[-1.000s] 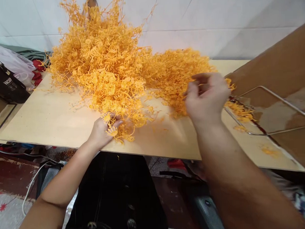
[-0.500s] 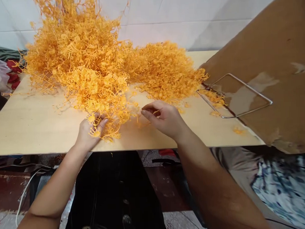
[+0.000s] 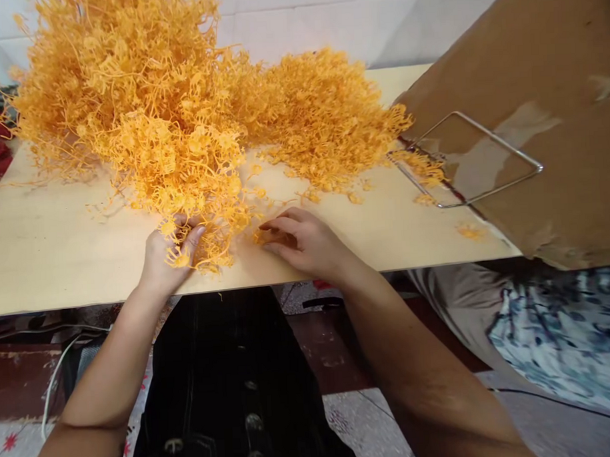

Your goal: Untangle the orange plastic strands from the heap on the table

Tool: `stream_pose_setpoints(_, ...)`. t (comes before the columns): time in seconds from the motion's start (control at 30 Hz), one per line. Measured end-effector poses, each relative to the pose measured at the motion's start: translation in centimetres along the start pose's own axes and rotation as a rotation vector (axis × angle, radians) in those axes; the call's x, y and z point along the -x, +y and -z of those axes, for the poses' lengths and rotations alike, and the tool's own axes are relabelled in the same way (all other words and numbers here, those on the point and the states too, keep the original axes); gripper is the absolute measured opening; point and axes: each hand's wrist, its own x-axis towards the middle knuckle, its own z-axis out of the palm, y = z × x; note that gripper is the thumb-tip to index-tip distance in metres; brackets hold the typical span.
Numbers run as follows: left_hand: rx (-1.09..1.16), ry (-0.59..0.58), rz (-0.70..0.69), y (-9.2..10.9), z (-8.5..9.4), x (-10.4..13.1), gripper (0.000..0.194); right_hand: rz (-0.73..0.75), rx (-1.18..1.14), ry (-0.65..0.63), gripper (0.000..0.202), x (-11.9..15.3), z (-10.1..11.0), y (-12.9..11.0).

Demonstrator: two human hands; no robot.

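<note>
A large heap of tangled orange plastic flower sprigs [image 3: 130, 81] spreads over the left and middle of the table, its stems thin and curly. My left hand [image 3: 165, 260] is closed around the near end of the heap, and sprigs partly cover its fingers. To its right, my right hand [image 3: 305, 242] is curled low over the tabletop. A small orange flower piece [image 3: 258, 236] shows at its fingertips, between thumb and forefinger. Behind this hand lies a denser pile of orange flower pieces [image 3: 326, 121].
A brown cardboard box [image 3: 541, 127] leans at the table's right end, with a bent metal wire frame [image 3: 496, 138] against it. Loose orange bits lie on the pale tabletop [image 3: 60, 244]. A tiled wall [image 3: 298, 22] stands behind, and patterned cloth [image 3: 569, 332] shows below right.
My right hand has moved left and slightly down, nearer my left hand, and an orange piece now shows at its fingertips. My left hand keeps its hold; the view has shifted a little.
</note>
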Motion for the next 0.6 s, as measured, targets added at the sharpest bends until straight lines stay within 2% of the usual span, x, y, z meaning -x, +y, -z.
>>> stream_pose_setpoints(0.13, 0.022, 0.012, -0.002, -0.1, -0.2, 0.1, 0.025, -0.057, -0.172, -0.021, 0.025, -0.1, -0.4, 0.4)
stream_pose_setpoints(0.3, 0.027, -0.007, -0.032, -0.1, -0.1, 0.0, 0.025, -0.068, -0.276, -0.046, 0.021, -0.3, -0.2, 0.2)
stream_pose_setpoints(0.47, 0.004, 0.001, -0.034, -0.2, -0.1, 0.1, 0.024, -0.169, -0.226, -0.113, 0.033, -0.9, -0.3, -0.9)
stream_pose_setpoints(0.6, -0.017, -0.015, -0.048, -0.1, 0.0, 0.1, 0.024, -0.167, -0.192, -0.053, 0.019, -1.4, -1.3, -1.1)
